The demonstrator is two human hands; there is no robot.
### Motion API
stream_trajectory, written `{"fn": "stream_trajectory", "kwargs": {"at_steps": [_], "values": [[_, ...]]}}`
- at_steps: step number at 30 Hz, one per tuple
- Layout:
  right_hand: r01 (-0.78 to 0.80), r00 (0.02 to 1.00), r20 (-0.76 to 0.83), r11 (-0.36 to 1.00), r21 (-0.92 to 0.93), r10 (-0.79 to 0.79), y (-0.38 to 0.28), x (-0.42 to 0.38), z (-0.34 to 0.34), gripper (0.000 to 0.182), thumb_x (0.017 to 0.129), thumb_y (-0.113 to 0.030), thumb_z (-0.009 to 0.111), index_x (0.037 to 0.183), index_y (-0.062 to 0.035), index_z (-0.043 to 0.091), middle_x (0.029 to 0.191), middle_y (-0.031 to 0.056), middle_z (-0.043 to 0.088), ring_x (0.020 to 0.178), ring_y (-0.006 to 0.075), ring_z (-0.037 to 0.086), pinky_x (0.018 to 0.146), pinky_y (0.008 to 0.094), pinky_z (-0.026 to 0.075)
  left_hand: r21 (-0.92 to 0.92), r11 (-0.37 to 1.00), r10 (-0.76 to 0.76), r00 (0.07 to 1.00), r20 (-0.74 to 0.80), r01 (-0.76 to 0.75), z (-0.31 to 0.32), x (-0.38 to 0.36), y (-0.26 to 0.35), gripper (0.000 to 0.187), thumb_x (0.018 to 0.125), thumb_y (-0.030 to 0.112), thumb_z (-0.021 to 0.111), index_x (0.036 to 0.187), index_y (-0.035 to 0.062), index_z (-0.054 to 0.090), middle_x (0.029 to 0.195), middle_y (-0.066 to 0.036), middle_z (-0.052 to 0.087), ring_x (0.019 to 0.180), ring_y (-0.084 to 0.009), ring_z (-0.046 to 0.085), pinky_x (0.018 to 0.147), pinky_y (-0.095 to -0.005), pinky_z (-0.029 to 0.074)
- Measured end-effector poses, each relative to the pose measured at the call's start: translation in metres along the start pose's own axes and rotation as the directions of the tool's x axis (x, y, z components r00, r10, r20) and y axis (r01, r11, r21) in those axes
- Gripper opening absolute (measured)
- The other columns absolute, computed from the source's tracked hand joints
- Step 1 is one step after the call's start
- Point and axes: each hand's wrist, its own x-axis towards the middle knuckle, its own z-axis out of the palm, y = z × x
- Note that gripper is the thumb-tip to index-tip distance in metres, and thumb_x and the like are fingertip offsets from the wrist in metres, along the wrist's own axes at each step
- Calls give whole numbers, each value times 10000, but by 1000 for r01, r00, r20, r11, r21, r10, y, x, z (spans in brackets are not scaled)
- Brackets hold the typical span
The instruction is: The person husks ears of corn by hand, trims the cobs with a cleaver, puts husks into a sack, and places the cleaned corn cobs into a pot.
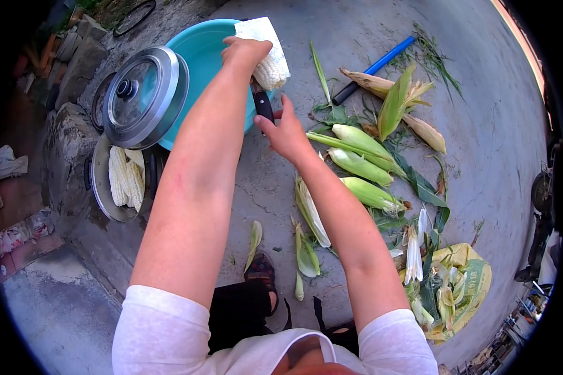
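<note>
My left hand is closed on a husked white corn cob, above the right rim of a turquoise basin. A flat white piece, whose kind I cannot make out, shows behind the cob. Just below, my right hand is at the black riveted handle of a knife, thumb against its lower end and fingers on the far side. The blade is mostly hidden by the cob and basin edge. Unhusked green corn ears lie on the ground right of my right hand.
A glass pot lid leans on the basin's left side. Below it, a pot holds husked cobs. Husks, a blue-and-black tube and a yellow sack lie on the concrete. Stones border the left.
</note>
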Motion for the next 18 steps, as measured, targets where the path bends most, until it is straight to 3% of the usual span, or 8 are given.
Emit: {"fn": "stream_trajectory", "kwargs": {"at_steps": [2,6,8,11,16,18], "values": [[58,992,-112,997,-46,-63,-2,0,-1,875,773,-342,669,1365,76,178,1134,242,531,1026,337,549,878,373,433,3,1000,11,1000,2,-11,0,1,0,905,691,440,669,1225,-96,172,1031,-204,594,822,-289,637,597,-367,554],[57,993,-102,997,-50,-61,-1,1,-4,898,760,-359,681,1368,69,177,1187,247,490,1078,352,510,907,383,415,-50,999,12,999,49,-9,-1,9,-2,907,700,478,650,1228,-82,171,1119,-219,536,871,-323,601,603,-394,551],[69,992,-100,987,-143,-83,-1,-2,-5,913,751,-373,688,1366,68,178,1173,246,499,1073,350,513,905,388,417,-47,999,15,998,57,-13,-3,10,-2,907,703,494,642,1230,-75,172,1154,-223,511,891,-334,586,608,-404,549],[78,991,-102,992,-97,-88,4,-3,-4,924,744,-384,692,1370,60,177,1190,247,485,1054,338,522,900,385,422,-48,999,9,995,98,-4,-10,4,-1,891,714,513,623,1237,-58,183,1200,-222,471,932,-336,556,625,-415,548],[83,993,-71,993,-82,-89,-5,-28,-24,906,751,-353,699,1378,40,176,1216,231,451,1017,304,539,884,375,433,-14,1000,-2,1000,-18,2,-23,-12,2,975,713,561,605,1323,-66,174,1276,-220,430,1045,-365,518,627,-417,548],[83,993,-74,993,-80,-89,-1,-55,-43,898,754,-339,701,1381,33,177,1222,223,441,998,291,545,878,372,437,208,962,221,951,-217,-176,-24,0,-3,968,728,607,557,1353,-47,212,1368,-265,307,1210,-437,372,916,-502,416]]}}
